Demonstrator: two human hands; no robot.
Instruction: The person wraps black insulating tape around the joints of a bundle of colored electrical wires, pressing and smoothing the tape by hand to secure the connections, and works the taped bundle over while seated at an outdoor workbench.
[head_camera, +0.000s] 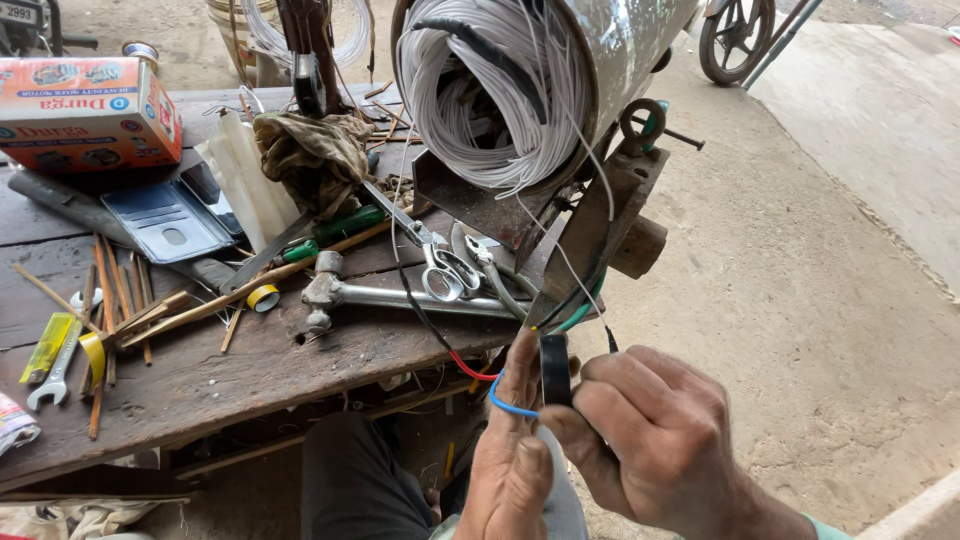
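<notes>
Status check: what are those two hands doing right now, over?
Both hands on the black tape roll, left hand under, right hand beside. Blue wire and red wire at the fingers. Scissors and hammer lie clear on the bench.

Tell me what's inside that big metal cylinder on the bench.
The metal cylinder is packed with white wire coils; a black sleeve crosses their top. Whatever lies deeper behind the coils is covered.

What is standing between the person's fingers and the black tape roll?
Nothing visible: the left hand and the right hand both already touch the black tape roll, with the blue wire curving just beside it.
</notes>
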